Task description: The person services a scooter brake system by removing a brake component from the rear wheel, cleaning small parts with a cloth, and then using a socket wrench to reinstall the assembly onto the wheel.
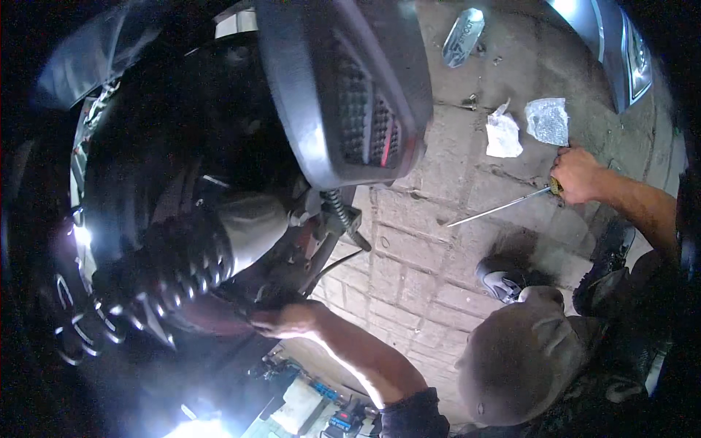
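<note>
My right hand is closed round the yellow handle of a long screwdriver. Its thin metal shaft points left and down across the paving. On the other side, my left hand reaches to a dark part under the vehicle, below a coil spring. Shadow and the part hide its fingertips, so what it touches cannot be made out. Above it hangs a grey bumper corner with a mesh insert and a red strip. A small spring-like threaded piece sticks out beneath that corner.
White crumpled paper and a piece of bubble wrap lie on the paving. An oblong shiny packet lies farther off, near small metal bits. Tools and boxes stand at the bottom, beside a bright lamp. My knee is at lower right.
</note>
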{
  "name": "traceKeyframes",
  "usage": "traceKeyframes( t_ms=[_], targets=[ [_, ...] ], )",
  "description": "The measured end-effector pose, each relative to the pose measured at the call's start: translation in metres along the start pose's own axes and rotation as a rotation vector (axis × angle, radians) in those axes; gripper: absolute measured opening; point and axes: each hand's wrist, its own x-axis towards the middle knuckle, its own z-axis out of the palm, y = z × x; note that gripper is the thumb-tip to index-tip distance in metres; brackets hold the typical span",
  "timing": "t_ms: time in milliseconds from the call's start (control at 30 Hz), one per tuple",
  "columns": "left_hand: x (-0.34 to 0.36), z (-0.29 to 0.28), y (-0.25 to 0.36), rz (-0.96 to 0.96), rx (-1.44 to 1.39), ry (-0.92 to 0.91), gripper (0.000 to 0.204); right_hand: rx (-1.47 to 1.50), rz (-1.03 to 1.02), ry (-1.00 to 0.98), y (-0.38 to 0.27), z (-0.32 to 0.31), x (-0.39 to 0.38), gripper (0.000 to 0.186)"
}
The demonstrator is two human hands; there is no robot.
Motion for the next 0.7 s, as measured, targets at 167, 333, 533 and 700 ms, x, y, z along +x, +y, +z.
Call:
traceKeyframes(
  t_ms=[167,333,533,700],
  targets=[
    [0.003,0.007,-0.015,0.128,-0.014,-0.142,0.042,0.008,0.024,-0.011,0.0,-0.008,-0.006,0.024],
    [0.001,0.012,-0.007,0.002,-0.308,-0.101,0.049,-0.026,-0.018,0.011,0.006,0.0,-0.004,0.023],
    [-0.004,0.011,0.003,-0.236,-0.823,-0.013,0.035,-0.003,0.088,-0.015,-0.005,-0.023,-0.033,0.02],
    [-0.013,0.003,0.033,-0.026,-0.5,-0.128,0.058,0.009,0.066,-0.075,-0.001,-0.008,-0.007,0.019]
  ],
)
